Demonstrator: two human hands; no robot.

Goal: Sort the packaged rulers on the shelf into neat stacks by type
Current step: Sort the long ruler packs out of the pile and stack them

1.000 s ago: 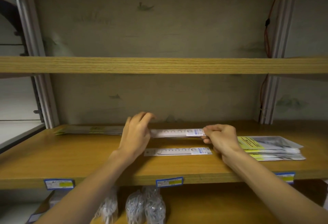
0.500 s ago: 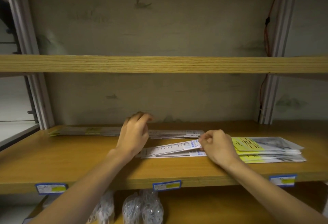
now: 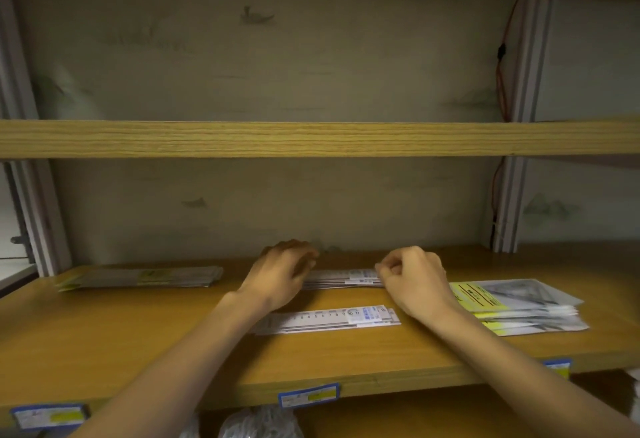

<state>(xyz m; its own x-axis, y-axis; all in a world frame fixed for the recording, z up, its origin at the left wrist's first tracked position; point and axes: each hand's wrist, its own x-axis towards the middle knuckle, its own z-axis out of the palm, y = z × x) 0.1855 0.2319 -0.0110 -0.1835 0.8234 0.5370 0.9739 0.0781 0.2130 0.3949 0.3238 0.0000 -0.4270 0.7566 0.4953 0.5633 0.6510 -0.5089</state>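
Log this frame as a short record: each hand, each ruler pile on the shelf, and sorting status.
left hand: rests on the left end of the rear white ruler stack
right hand: fingers curled at that stack's right end
front white ruler stack: untouched, near the shelf front
grey-yellow ruler pile: rear left
yellow-labelled packages: right, loosely stacked
status: white rulers in two stacks, not merged

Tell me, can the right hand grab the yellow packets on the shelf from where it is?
Probably yes. The right hand is at the end of the back ruler stack, and the yellow packets lie just to its right with nothing between them. Its fingers look curled at those rulers, so it would have to let go first.
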